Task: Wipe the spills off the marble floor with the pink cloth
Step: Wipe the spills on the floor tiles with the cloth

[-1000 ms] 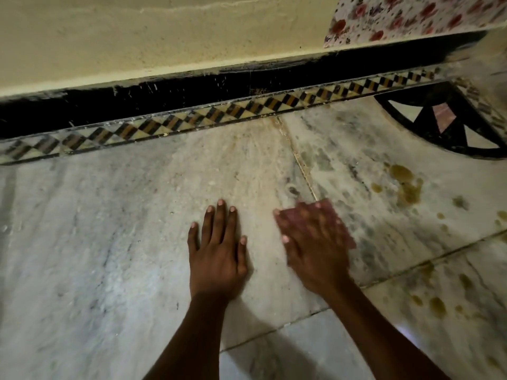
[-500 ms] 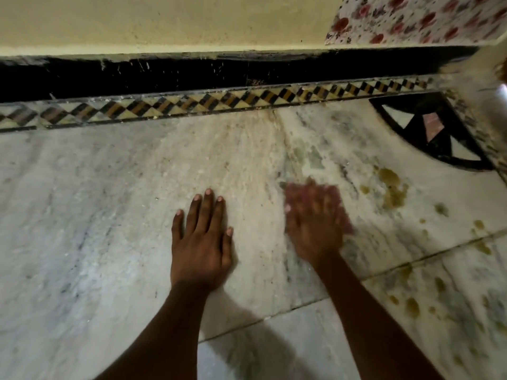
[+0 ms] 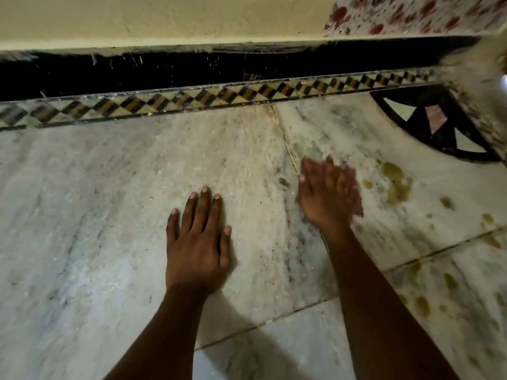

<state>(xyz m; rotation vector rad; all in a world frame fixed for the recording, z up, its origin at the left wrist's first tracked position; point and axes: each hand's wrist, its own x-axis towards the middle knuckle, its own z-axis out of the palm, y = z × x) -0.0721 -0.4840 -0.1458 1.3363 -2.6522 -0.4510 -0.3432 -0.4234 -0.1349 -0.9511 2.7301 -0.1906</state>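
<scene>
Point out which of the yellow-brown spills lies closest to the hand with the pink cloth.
The big spill just right of the right hand and its pink cloth, below the black inlay. The other drips sit farther right or nearer the person, past the joint.

A lived-in home, seen at floor level

We see a marble floor (image 3: 115,204) of veined white slabs, edged along its far side by an inlaid band of diamond tiles (image 3: 208,98) under a black skirting (image 3: 164,71) and a cream-painted wall (image 3: 164,17). A decorative inlay (image 3: 428,124) fills the far right corner, and floral fabric (image 3: 411,12) hangs above it.
</scene>
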